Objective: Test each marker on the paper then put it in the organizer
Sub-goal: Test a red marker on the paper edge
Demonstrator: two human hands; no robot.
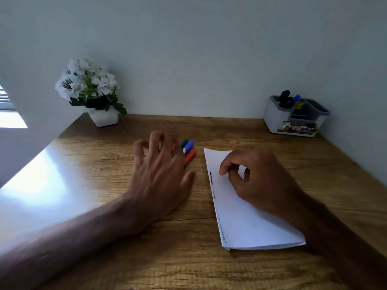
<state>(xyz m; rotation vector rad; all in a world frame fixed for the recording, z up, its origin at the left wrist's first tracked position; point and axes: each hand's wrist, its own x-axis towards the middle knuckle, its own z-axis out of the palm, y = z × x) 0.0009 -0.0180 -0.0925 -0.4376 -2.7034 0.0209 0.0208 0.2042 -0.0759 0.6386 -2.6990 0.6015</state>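
Left hand [159,174]: palm down over the counter [104,164], fingers spread wide and arched above a small cluster of markers [188,150]; it holds nothing that can be seen, though the fingers hide part of the cluster. Whether the fingertips touch the markers cannot be told.

Right hand [257,176]: resting on the paper [247,222], fingers curled in loosely with thumb and forefinger drawn near each other; no marker is visible in its grip.

Markers: lying together on the counter just left of the paper's far corner. A green cap [184,142], a blue cap [189,145] and an orange-red body [190,156] show past the left fingers; more red shows between those fingers.

Paper: a white folded sheet lying lengthwise away from the viewer, its fold toward the near right. Dark scribbled test marks [212,181] run along its left edge, with fainter strokes lower down the same edge.

Organizer [293,116]: a white and grey box with several compartments, at the far right corner against the wall [209,59], well apart from both hands. Its rear left compartment holds a black item and a blue-capped marker, both upright.

Plant [90,88]: white flowers in a white pot, far left corner of the counter.
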